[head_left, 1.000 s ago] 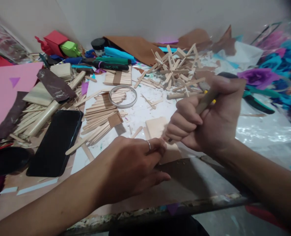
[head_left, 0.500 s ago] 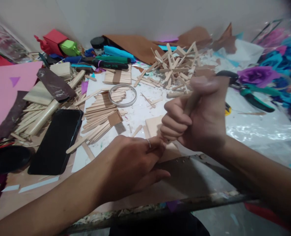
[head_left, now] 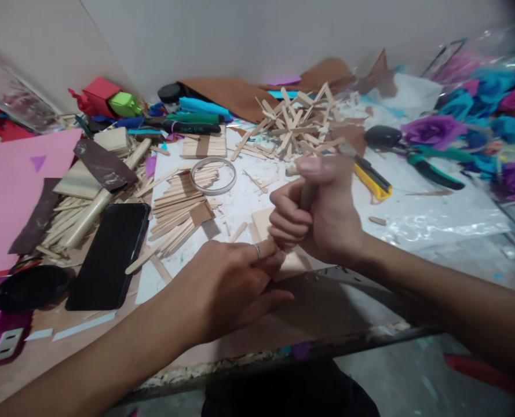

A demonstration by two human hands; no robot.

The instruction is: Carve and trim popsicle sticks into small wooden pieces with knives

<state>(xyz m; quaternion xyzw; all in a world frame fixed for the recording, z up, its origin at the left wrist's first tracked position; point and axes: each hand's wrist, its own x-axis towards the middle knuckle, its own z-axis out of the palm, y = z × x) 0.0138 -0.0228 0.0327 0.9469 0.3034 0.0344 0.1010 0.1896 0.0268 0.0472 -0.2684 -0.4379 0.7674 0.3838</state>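
My right hand (head_left: 316,211) is closed in a fist around an upright tan wooden handle (head_left: 308,196), thumb over its top; the tool's lower end is hidden. Beneath that fist reach the bent fingers of my left hand (head_left: 244,281), with a silver ring on one finger and the thumb held apart. Its fingertips press down against a small pale wooden board (head_left: 294,265), and anything they pinch is hidden. Left of the board lie a fanned pile of craft sticks (head_left: 174,211) and a roll of clear tape (head_left: 214,191).
A black phone (head_left: 109,255) and a dark round lid (head_left: 31,288) lie at left. Behind is a heap of cut sticks (head_left: 289,130). A yellow utility knife (head_left: 372,178), green-handled pliers (head_left: 435,174) and paper flowers (head_left: 435,132) are at right. The table edge (head_left: 222,368) runs in front.
The camera view has shifted, bringing the utility knife out from behind my right hand. Both hands keep almost the same grip and stay together over the board.
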